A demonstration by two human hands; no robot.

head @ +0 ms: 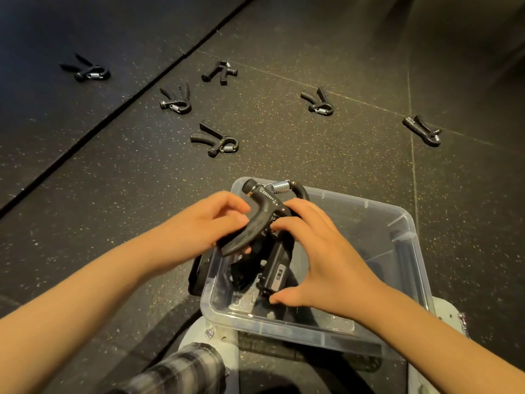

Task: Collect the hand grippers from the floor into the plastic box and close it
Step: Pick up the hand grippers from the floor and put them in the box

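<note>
Grip of left hand (216, 223) and right hand (321, 257) curls round matte black hand gripper (264, 201)

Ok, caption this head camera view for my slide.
Left hand and right hand hold a hand gripper over the plastic box; six more lie on the floor.

A gym — speckled black rubber floor tiles (284, 160), scattered hand grippers (215, 139).

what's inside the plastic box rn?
One hand gripper, gripped by left hand and right hand, its labelled handle down in the plastic box. Dark shapes under it could be more; hands and gripper cover them.
</note>
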